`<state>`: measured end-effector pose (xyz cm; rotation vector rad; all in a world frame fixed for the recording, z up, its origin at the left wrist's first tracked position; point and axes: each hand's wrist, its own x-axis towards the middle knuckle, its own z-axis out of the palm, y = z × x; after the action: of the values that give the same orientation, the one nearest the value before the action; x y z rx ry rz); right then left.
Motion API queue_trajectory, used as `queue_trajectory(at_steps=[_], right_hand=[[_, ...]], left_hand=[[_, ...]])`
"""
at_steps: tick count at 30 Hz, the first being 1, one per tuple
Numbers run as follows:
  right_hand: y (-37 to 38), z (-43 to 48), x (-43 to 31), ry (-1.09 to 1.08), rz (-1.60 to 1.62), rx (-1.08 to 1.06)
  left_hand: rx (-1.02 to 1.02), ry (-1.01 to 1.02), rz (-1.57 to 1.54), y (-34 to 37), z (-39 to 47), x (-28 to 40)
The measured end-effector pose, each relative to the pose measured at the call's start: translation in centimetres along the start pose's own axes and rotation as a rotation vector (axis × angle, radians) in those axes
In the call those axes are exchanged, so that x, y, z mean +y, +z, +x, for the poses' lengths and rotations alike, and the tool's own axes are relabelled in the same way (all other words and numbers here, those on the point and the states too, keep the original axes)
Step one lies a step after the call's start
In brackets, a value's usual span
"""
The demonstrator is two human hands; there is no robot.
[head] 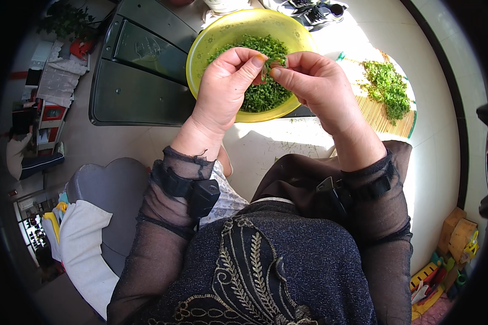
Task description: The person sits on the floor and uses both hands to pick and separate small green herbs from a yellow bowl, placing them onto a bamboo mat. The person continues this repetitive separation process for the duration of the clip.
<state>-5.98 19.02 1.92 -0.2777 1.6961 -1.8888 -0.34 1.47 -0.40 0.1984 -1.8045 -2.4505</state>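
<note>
Both hands meet above a yellow plastic basin (195, 61) that holds a heap of chopped-looking leafy greens (264, 99). Between thumb and forefinger my left hand (229, 81) pinches a few thin stems. My right hand (315, 81) has its thumb and forefinger closed on a small green sprig (277, 62) just beside them. The fingertips of the two hands nearly touch, and they hide part of the sprig. More greens (386, 87) lie in a loose pile on a slatted bamboo mat (384, 115) to the right.
A dark glass-topped table (146, 81) stands at left, partly under the basin. Black-and-white shoes (317, 14) lie behind it. A grey chair (110, 191) with a white cloth (81, 239) is at my left. Toys (429, 280) sit low right. Another person (22, 156) is far left.
</note>
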Motion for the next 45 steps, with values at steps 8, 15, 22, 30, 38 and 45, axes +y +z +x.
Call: queue_trajectory(at_steps=[8, 15, 22, 30, 38, 45], right_hand=[[-0.2, 0.4, 0.6, 0.008, 0.072, -0.015], [-0.2, 0.4, 0.5, 0.011, -0.024, -0.006], [-0.5, -0.1, -0.5, 0.061, -0.015, -0.121], [-0.5, 0.2, -0.1, 0.065, 0.061, -0.072], [-0.2, 0.4, 0.3, 0.041, 0.112, -0.051], [-0.1, 0.5, 0.7, -0.004, 0.090, -0.046]], left_hand=[[-0.018, 0.005, 0.014, 0.3, -0.3, 0.1], [-0.010, -0.094, -0.013, 0.8, -0.5, 0.7], [0.043, -0.046, -0.041, -0.6, -0.1, 0.2], [0.073, 0.023, 0.000, 0.3, -0.3, 0.0], [0.043, 0.089, 0.119, 0.7, -0.4, 0.1], [0.030, 0.061, 0.081, 0.8, -0.4, 0.0]])
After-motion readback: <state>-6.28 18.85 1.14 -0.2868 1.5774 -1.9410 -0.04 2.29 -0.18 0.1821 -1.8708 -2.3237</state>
